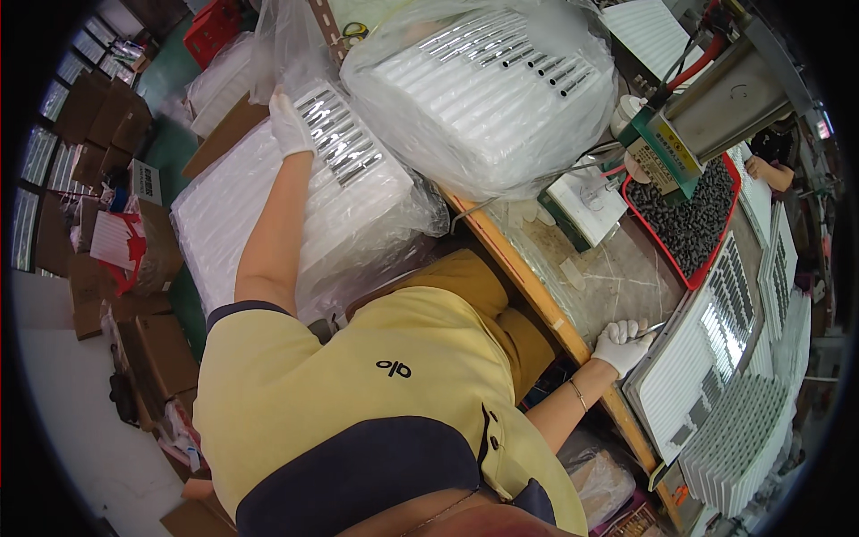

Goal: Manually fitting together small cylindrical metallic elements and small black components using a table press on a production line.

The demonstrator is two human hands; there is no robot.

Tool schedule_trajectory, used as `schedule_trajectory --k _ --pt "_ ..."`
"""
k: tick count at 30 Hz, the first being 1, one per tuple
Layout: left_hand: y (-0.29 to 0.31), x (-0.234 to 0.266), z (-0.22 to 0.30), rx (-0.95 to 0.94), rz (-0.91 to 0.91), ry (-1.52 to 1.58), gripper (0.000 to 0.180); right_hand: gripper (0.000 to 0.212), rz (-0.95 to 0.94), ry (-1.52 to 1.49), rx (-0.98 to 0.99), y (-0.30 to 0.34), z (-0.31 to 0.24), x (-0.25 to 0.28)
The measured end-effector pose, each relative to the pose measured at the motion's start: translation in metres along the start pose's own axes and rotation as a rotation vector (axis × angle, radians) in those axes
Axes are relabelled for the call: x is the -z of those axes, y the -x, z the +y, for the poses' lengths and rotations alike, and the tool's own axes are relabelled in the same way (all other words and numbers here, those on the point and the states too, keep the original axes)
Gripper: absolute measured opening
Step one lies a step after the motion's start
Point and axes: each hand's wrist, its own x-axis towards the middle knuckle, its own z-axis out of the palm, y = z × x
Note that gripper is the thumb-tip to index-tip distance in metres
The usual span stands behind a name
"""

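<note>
My left hand [291, 125], in a white glove, is at the far edge of a bundle of shiny metal tubes [344, 139] in white sleeves. Its fingers are closed at the foot of the clear plastic bag [284, 49] that rises there. My right hand [624, 347], also gloved, is low over the workbench. Its fingers curl round a thin, shiny metal tube [656, 328], whose end sticks out to the right toward a white ribbed tray [684, 385]. Most of that tube is hidden by the glove.
A second bagged bundle of tubes [483, 89] rests on the bench's far side. At right stand a green-and-grey press [667, 152] and a red bin of small black plugs [684, 224]. Stacked white trays [738, 438] lie nearer. Another person's hand [771, 173] shows at far right. Cardboard boxes [148, 349] line the left.
</note>
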Motion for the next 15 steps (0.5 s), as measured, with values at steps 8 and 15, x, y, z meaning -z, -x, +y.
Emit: schedule_trajectory --k 8,15 --pt "0.04 -0.007 0.03 -0.396 -0.539 -1.14 0.06 0.042 -0.002 0.026 -0.045 -0.003 0.011 -0.012" --pt "0.048 -0.023 0.034 -0.449 -0.477 -1.098 0.06 0.042 0.059 0.032 0.042 0.003 -0.002 -0.011"
